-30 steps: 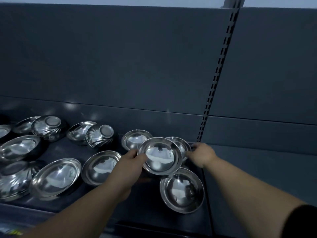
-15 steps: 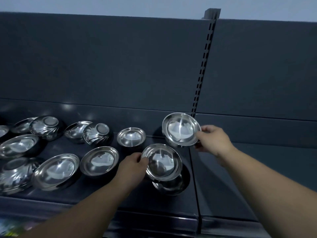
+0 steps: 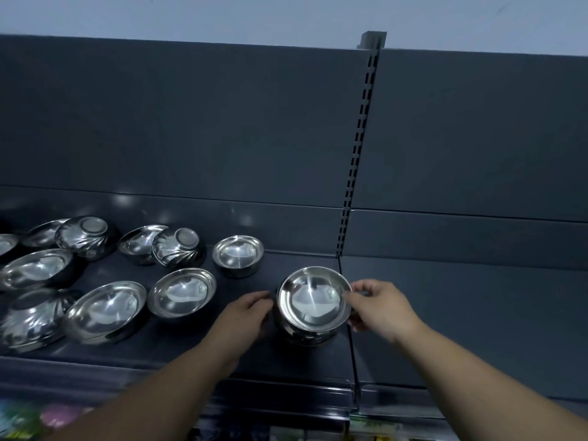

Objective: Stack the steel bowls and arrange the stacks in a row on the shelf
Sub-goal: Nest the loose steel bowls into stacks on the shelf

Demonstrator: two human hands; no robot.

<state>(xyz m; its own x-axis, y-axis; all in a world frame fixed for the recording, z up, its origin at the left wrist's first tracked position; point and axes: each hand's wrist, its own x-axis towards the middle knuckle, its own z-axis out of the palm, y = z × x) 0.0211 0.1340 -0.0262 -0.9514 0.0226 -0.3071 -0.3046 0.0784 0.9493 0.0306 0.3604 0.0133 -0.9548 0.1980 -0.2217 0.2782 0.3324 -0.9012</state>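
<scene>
A stack of steel bowls (image 3: pixel 313 300) stands on the dark shelf (image 3: pixel 178 348) near its right end. My right hand (image 3: pixel 380 308) grips the rim of the top bowl on its right side. My left hand (image 3: pixel 245 316) rests against the stack's left side, fingers curled at the lower bowls. Several loose steel bowls lie to the left: a small upright one (image 3: pixel 238 254), a wider one (image 3: pixel 181 292), a large one (image 3: pixel 106 308), and two upside-down ones (image 3: pixel 178 245) (image 3: pixel 87 232).
A slotted upright post (image 3: pixel 358 148) divides the dark back panel just behind the stack. Another shelf section (image 3: pixel 461 319) lies to the right. Coloured goods (image 3: pixel 38 418) show blurred on a lower level below the shelf's front edge.
My right hand has brought its bowl down from the back onto the bowl my left hand was holding over a third one. My left hand has slid to the stack's side.
</scene>
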